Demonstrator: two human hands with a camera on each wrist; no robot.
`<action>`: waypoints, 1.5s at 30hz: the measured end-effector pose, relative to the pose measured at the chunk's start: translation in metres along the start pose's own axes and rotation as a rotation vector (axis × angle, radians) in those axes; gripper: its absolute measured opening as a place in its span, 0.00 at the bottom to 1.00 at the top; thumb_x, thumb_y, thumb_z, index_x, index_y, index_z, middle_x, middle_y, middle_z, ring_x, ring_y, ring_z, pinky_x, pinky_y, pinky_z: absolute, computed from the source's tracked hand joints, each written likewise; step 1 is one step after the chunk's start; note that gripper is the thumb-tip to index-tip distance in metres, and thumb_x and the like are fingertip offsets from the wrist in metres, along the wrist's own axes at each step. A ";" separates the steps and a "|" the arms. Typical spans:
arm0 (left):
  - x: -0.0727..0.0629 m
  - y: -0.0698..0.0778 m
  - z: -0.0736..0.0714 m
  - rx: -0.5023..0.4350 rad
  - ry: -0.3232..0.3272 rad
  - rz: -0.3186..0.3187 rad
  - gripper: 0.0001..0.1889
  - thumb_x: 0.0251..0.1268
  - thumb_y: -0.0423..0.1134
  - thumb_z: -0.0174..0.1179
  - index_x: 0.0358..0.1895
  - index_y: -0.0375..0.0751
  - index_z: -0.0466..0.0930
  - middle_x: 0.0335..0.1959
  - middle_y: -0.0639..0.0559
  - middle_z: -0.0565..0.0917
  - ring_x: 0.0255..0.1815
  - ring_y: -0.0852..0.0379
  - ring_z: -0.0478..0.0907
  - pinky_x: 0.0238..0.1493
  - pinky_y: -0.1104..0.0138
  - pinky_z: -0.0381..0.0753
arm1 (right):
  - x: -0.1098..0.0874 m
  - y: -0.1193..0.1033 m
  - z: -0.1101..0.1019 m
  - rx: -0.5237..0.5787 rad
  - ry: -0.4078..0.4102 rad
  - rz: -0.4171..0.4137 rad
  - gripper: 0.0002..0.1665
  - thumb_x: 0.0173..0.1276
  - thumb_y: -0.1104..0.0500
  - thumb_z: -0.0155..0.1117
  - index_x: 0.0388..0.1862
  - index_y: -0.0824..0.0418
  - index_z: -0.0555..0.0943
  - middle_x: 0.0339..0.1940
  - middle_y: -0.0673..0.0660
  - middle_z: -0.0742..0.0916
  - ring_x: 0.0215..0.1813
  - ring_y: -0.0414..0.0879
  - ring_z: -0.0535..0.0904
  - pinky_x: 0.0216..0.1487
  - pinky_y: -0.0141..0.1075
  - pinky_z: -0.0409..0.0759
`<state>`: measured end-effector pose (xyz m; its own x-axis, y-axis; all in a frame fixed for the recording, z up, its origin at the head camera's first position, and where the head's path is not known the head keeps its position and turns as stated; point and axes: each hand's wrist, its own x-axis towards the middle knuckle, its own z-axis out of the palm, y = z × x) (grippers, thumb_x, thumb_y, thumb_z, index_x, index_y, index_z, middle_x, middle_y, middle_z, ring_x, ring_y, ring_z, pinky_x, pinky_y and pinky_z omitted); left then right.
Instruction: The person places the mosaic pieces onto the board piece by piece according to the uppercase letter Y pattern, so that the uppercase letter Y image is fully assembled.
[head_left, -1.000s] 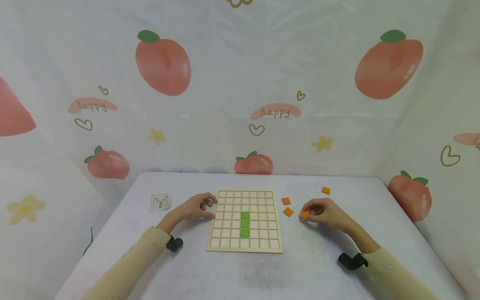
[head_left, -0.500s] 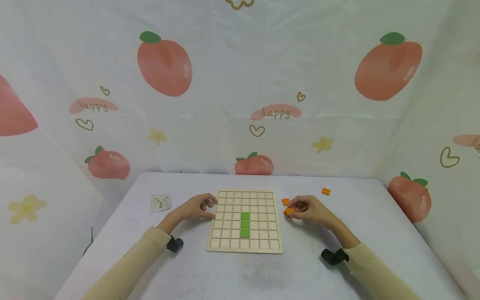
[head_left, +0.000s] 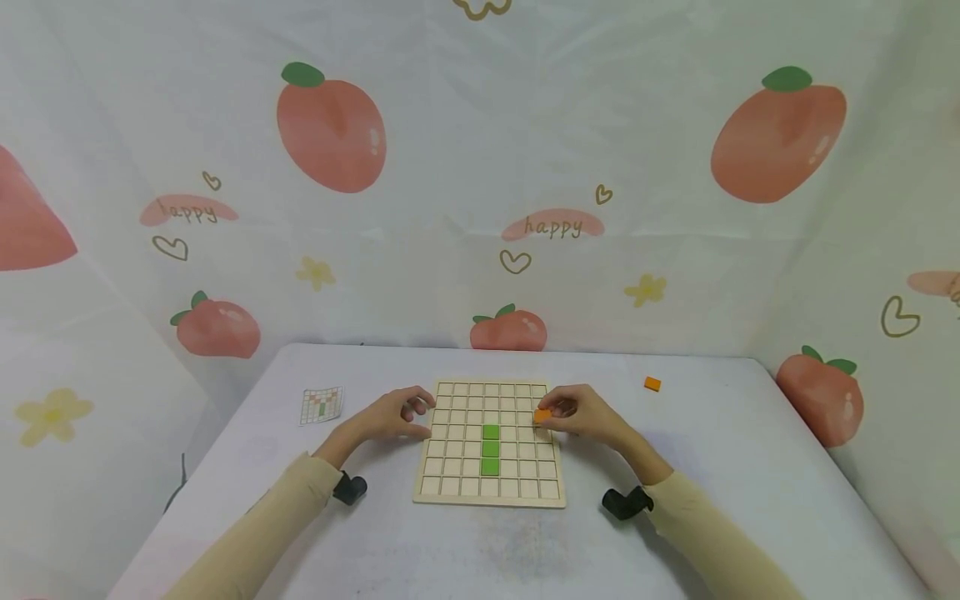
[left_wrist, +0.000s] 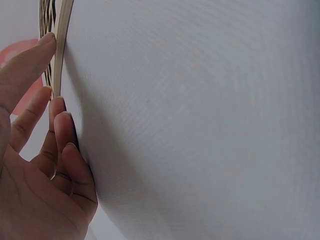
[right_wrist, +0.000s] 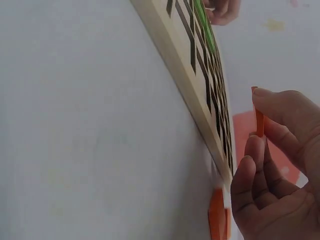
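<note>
A pale wooden grid board (head_left: 489, 502) lies on the table, with three green tiles (head_left: 490, 449) in one column. My left hand (head_left: 392, 414) rests at its left side; in the left wrist view the thumb (left_wrist: 30, 62) and forefinger tip are right at the board's edge, the other fingers loosely bent. Between thumb and fingers, my right hand (head_left: 592, 417) pinches a square orange tile (head_left: 543, 416) over the board's right-hand columns. The right wrist view shows this tile (right_wrist: 259, 117) edge-on, held above the grid.
Beside the board's right edge, low in the right wrist view, lie orange tiles (right_wrist: 218, 215), which the right hand hides in the head view. Another orange tile (head_left: 652, 384) lies at the back right. A small printed grid card (head_left: 321, 406) is at the left.
My right hand has carried the pinched orange tile leftward from the table, past the loose tiles, to over the board's right side. My left hand has stayed in place.
</note>
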<state>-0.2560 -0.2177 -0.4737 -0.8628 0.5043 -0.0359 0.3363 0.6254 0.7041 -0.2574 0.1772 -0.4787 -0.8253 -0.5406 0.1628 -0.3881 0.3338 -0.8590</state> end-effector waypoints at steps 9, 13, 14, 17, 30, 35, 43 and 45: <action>0.000 0.001 0.000 -0.008 0.000 -0.016 0.24 0.57 0.38 0.77 0.55 0.39 0.78 0.41 0.51 0.78 0.37 0.53 0.71 0.40 0.63 0.71 | 0.025 -0.006 0.027 0.023 -0.014 -0.019 0.14 0.60 0.64 0.78 0.44 0.65 0.86 0.39 0.55 0.86 0.36 0.46 0.79 0.42 0.35 0.78; 0.001 0.001 0.000 -0.004 -0.001 -0.016 0.24 0.57 0.38 0.77 0.55 0.39 0.78 0.41 0.51 0.78 0.36 0.54 0.71 0.39 0.63 0.71 | 0.034 -0.012 0.036 0.027 -0.004 -0.029 0.14 0.60 0.64 0.79 0.44 0.65 0.86 0.38 0.56 0.86 0.36 0.46 0.79 0.42 0.35 0.78; 0.001 0.001 0.000 -0.002 0.000 -0.018 0.24 0.57 0.38 0.77 0.55 0.39 0.78 0.41 0.51 0.78 0.36 0.54 0.71 0.39 0.63 0.71 | 0.037 -0.014 0.038 0.030 0.001 -0.034 0.14 0.60 0.64 0.79 0.44 0.65 0.86 0.37 0.57 0.86 0.36 0.46 0.79 0.42 0.35 0.78; 0.000 0.003 -0.001 0.003 0.003 -0.029 0.24 0.57 0.37 0.76 0.56 0.39 0.78 0.41 0.51 0.78 0.37 0.54 0.71 0.40 0.63 0.71 | 0.044 -0.017 0.042 0.034 0.005 -0.059 0.14 0.61 0.65 0.78 0.44 0.66 0.86 0.39 0.58 0.86 0.37 0.46 0.79 0.43 0.35 0.79; 0.000 0.004 0.000 0.011 -0.004 -0.007 0.24 0.58 0.38 0.76 0.56 0.38 0.78 0.41 0.50 0.77 0.36 0.54 0.71 0.39 0.63 0.70 | 0.069 -0.022 0.061 0.045 -0.011 -0.055 0.16 0.63 0.63 0.77 0.47 0.67 0.86 0.42 0.58 0.87 0.40 0.47 0.81 0.45 0.37 0.79; 0.001 0.003 -0.001 0.014 -0.004 -0.004 0.25 0.58 0.38 0.76 0.56 0.37 0.78 0.41 0.51 0.78 0.36 0.54 0.71 0.39 0.64 0.70 | 0.075 -0.028 0.066 0.017 0.000 -0.033 0.14 0.62 0.63 0.78 0.46 0.65 0.87 0.41 0.56 0.87 0.40 0.46 0.81 0.46 0.37 0.79; 0.001 0.004 -0.001 0.022 -0.001 -0.002 0.24 0.58 0.39 0.76 0.55 0.38 0.78 0.40 0.51 0.78 0.36 0.53 0.72 0.39 0.63 0.71 | 0.087 -0.036 0.076 0.009 0.025 0.009 0.15 0.61 0.62 0.79 0.45 0.65 0.88 0.41 0.55 0.88 0.40 0.44 0.81 0.45 0.37 0.79; 0.001 0.004 -0.001 0.026 -0.003 -0.010 0.24 0.58 0.39 0.76 0.55 0.38 0.78 0.40 0.52 0.78 0.36 0.54 0.72 0.39 0.63 0.71 | 0.090 -0.035 0.080 -0.004 0.034 0.021 0.15 0.60 0.61 0.80 0.44 0.64 0.88 0.40 0.53 0.88 0.40 0.43 0.81 0.45 0.36 0.79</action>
<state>-0.2556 -0.2153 -0.4707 -0.8652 0.4995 -0.0449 0.3371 0.6455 0.6853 -0.2856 0.0552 -0.4730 -0.8468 -0.5071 0.1607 -0.3717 0.3480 -0.8607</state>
